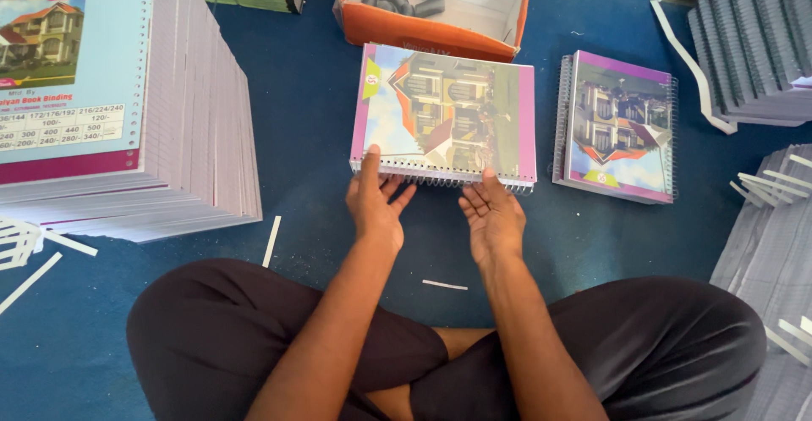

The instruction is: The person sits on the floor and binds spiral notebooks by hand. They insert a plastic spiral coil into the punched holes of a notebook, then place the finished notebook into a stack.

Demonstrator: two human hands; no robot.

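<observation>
A spiral-bound notebook with a house picture and purple edges lies on the blue floor mat in front of me. Its wire spine faces me. My left hand touches the near left edge of the spine, thumb on the cover. My right hand touches the near right edge, palm turned up under the wire. Both hands have fingers apart and grip nothing firmly. My crossed legs in dark trousers fill the bottom of the view.
A short stack of similar notebooks sits to the right. An orange cardboard box holding dark rolls stands behind. A tall stack of book blocks rises on the left, grey stacks on the right. Paper strips litter the mat.
</observation>
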